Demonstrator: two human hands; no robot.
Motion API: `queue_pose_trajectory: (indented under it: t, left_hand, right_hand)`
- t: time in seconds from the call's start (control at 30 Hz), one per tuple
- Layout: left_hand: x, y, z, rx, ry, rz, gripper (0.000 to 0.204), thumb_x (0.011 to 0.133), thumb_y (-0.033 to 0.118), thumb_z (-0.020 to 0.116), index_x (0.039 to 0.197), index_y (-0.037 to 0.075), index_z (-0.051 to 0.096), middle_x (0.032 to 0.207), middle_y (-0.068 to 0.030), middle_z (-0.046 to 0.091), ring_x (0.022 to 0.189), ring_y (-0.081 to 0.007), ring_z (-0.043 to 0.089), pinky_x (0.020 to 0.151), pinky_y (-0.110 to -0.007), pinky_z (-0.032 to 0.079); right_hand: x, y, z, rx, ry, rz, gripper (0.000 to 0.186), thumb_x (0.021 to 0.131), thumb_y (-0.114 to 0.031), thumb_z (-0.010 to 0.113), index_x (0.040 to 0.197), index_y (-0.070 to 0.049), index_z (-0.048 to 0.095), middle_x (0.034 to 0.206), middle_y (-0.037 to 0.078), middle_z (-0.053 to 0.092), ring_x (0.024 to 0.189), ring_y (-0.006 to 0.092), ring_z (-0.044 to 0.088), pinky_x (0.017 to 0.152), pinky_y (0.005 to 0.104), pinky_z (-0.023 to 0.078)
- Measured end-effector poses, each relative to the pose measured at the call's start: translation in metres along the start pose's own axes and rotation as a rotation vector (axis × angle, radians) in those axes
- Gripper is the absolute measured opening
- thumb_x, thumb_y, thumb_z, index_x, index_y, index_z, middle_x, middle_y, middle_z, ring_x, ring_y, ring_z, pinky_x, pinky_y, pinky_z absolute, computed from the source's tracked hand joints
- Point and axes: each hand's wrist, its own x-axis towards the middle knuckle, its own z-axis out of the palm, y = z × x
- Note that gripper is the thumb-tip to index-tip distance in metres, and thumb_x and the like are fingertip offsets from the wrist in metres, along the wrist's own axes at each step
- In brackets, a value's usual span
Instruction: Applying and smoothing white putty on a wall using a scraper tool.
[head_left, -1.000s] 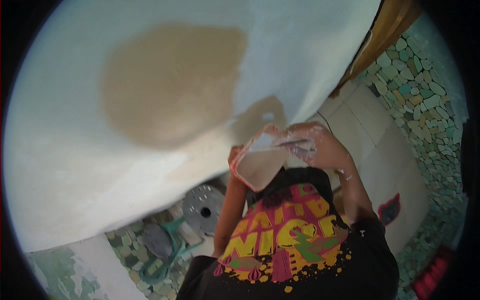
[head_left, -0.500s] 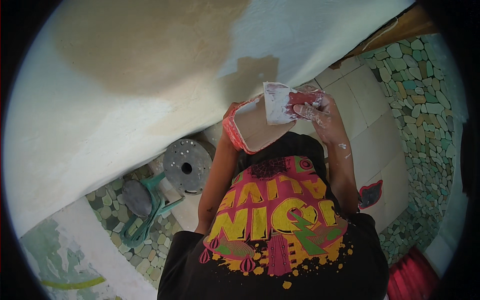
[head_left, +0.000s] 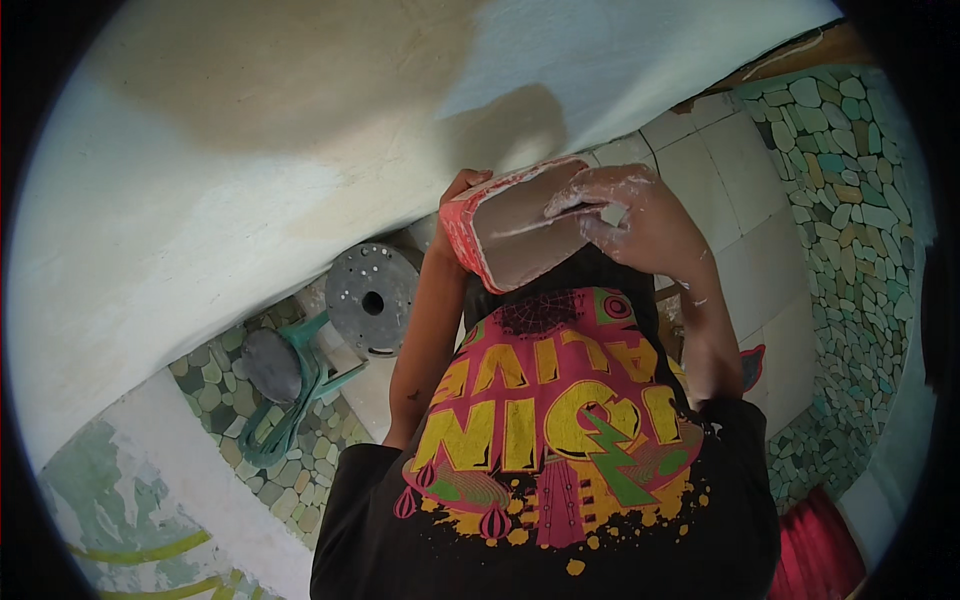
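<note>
My left hand [head_left: 457, 205] is wrapped round the far left side of a red rectangular tub [head_left: 463, 240], tilted in front of my chest. Its inside looks greyish and has white paste smeared along the rim. My right hand [head_left: 645, 220], spotted with white paste, is closed on a putty knife [head_left: 525, 229]. The knife is turned nearly edge-on, and its thin blade lies over or inside the tub; whether it touches the bottom I cannot tell. Most of its handle is hidden by my fingers.
A plastered wall [head_left: 250, 240], with darker patches, rises close ahead and to the left. A round grey disc with holes [head_left: 372, 285] and a green plastic frame [head_left: 285, 425] stand at left. Pebble tiling [head_left: 855, 290] borders pale floor tiles [head_left: 700, 180]. Something red [head_left: 820, 550] lies lower right.
The putty knife has turned from broadside to nearly edge-on and moved down and left into the tub's opening. My right hand has rolled over with it; the tub has tilted slightly.
</note>
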Motion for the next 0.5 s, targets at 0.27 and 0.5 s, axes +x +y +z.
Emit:
queue_pose_trajectory:
  t: [0.27,0.5]
  left_hand:
    - [-0.011,-0.001,0.006,-0.115,-0.298,-0.114,0.038,0.097,0.027,0.053,0.118,-0.003,0.063,0.113,-0.0197,0.072,0.098,-0.0283,0.071,0.092,-0.039,0.056]
    - [-0.012,-0.015,-0.018,-0.053,-0.323,0.069,0.035,0.097,0.023,0.054,0.117,-0.005,0.061,0.113,-0.0217,0.071,0.103,-0.0288,0.07,0.097,-0.039,0.056]
  right_hand:
    - [0.013,-0.009,0.029,-0.151,-0.285,-0.014,0.032,0.08,-0.004,0.066,0.11,-0.011,0.075,0.112,0.012,0.073,0.107,0.0351,0.067,0.095,0.0456,0.053]
    - [0.01,-0.014,0.041,-0.176,-0.443,0.028,0.043,0.073,0.002,0.061,0.112,-0.012,0.074,0.114,0.013,0.072,0.109,0.0361,0.066,0.094,0.0462,0.053]
